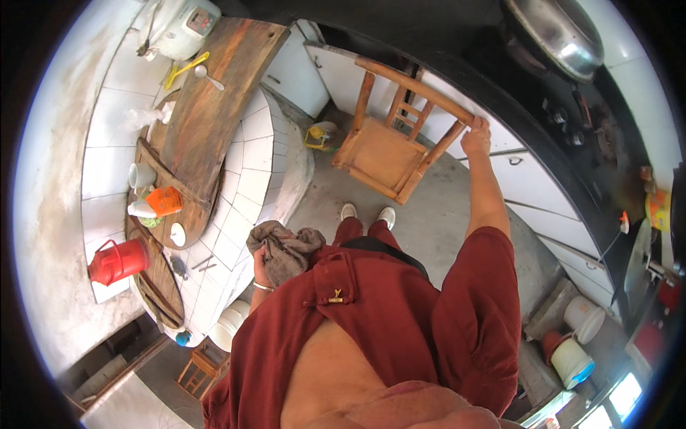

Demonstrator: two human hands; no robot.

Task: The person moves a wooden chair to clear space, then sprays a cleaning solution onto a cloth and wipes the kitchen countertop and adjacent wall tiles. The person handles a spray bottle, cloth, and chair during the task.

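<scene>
A bunched grey-brown cloth [283, 251] is gripped in my left hand [261, 267], beside the rim of the white-tiled counter. My right hand [476, 137] is closed around the right end of the top rail of a wooden chair [387, 145]. The chair stands in front of me on the concrete floor, tilted in the wide view, its bare seat facing up. My left fingers are partly hidden behind the cloth. Both my shoes show on the floor below the chair.
At left, the tiled counter [249, 177] carries wooden boards [214, 102], a red thermos flask [119, 261], an orange bottle [163, 201], a mug [142, 175] and a rice cooker [179, 27]. A plastic oil jug [321, 136] stands on the floor. A metal wok [563, 37] sits on the black counter.
</scene>
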